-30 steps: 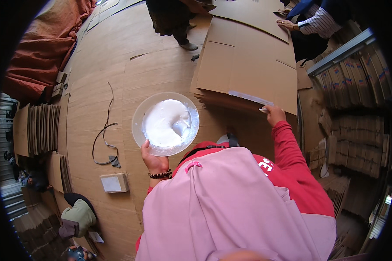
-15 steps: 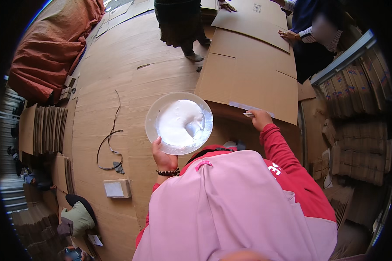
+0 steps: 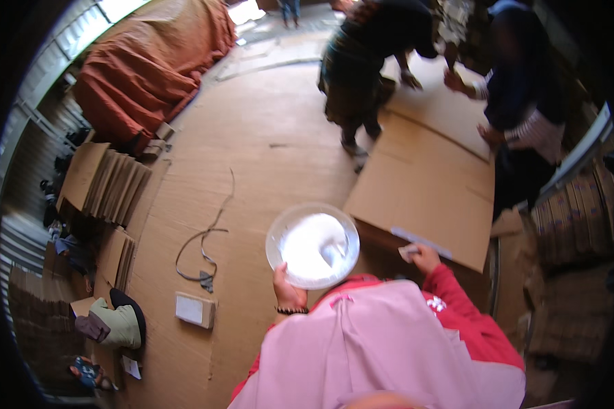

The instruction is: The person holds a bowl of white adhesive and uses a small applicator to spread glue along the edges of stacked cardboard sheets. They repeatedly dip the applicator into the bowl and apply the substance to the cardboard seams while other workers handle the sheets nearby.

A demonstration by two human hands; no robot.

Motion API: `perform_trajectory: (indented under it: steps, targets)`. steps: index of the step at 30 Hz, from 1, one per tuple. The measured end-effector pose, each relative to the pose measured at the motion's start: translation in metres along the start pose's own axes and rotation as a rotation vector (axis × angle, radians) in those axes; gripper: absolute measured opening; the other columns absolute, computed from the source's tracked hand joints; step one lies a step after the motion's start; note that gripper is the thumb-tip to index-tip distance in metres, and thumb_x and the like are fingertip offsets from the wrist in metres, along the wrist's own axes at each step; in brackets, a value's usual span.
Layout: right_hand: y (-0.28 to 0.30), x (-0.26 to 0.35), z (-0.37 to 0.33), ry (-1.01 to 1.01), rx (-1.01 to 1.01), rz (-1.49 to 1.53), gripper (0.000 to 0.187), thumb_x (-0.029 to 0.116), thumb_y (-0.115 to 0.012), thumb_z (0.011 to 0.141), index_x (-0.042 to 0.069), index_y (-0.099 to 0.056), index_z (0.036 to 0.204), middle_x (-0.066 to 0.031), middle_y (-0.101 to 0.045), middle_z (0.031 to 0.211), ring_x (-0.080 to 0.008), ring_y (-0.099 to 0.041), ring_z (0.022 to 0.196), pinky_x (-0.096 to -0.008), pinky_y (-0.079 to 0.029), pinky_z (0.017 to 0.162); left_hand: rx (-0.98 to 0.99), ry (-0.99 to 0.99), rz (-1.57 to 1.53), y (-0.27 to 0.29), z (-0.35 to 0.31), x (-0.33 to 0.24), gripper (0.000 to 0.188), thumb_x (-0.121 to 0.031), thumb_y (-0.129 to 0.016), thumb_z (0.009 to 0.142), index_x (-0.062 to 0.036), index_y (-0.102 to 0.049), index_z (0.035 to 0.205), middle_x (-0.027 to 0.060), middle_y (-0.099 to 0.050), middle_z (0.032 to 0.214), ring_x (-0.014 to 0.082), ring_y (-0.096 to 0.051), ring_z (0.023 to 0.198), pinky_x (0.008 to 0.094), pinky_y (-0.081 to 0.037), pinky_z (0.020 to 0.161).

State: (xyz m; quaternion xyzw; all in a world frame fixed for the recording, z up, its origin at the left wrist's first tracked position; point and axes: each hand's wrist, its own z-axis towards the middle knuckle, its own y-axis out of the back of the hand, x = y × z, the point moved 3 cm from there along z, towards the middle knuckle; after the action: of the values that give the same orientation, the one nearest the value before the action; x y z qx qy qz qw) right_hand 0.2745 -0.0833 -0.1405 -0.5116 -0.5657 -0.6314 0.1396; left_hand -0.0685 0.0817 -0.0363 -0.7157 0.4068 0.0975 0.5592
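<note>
My left hand (image 3: 290,293) grips the near left rim of a round translucent bowl (image 3: 275,232), its wrist wearing a dark beaded bracelet. Thick white paste (image 3: 305,247) fills much of the bowl, with a hollow scooped on its right side. My right hand (image 3: 427,259) pinches a small pale flat piece (image 3: 408,252); its exact kind is unclear. That piece is by the near edge of a large brown cardboard sheet (image 3: 423,174). Along this edge runs a whitish strip (image 3: 419,238), wet-looking or taped, I cannot tell which.
Two co-workers (image 3: 382,54) (image 3: 525,88) stand at the cardboard's far end, hands over it. A dark strap (image 3: 201,235) and a small box (image 3: 196,310) lie on the floor at left. Cardboard stacks (image 3: 109,180) line both sides; an orange tarp (image 3: 150,75) covers something far left.
My view has swung, so everything sits lower and further right. The co-workers lean in closer, one hand lifted from the sheet. The bowl and the pale piece stay in my hands.
</note>
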Motion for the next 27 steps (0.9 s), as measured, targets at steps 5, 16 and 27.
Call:
perform_trajectory:
  steps: [5,16,27]
  targets:
    - [0.004,0.032,0.022,-0.037,-0.02,0.207,0.02,0.001,-0.061,0.077,0.003,-0.068,0.095,-0.0044,-0.069,0.086,-0.0122,-0.063,0.082,-0.027,-0.05,0.076,-0.085,0.115,0.069,-0.006,-0.004,-0.004,0.059,-0.032,-0.045,0.085,0.0,-0.035,0.133,0.0189,-0.047,0.13,0.0358,-0.047,0.12,0.0559,-0.042,0.093]
    - [-0.016,0.125,0.01,0.207,0.007,0.298,0.016,0.007,-0.064,0.083,0.002,-0.066,0.098,-0.0033,-0.068,0.086,-0.0105,-0.062,0.081,-0.0259,-0.05,0.074,0.069,0.298,0.117,0.003,0.015,-0.003,0.057,-0.031,-0.043,0.087,0.0019,-0.032,0.133,0.0212,-0.047,0.129,0.0367,-0.049,0.118,0.0544,-0.044,0.093]
    - [-0.011,0.122,-0.029,0.029,-0.078,0.408,0.018,0.002,-0.059,0.081,0.001,-0.066,0.097,-0.0042,-0.068,0.091,-0.0115,-0.062,0.085,-0.0265,-0.05,0.078,0.07,0.441,0.215,0.013,0.019,-0.004,0.061,-0.032,-0.042,0.087,0.0028,-0.027,0.135,0.0235,-0.045,0.129,0.0396,-0.052,0.114,0.0566,-0.048,0.088]
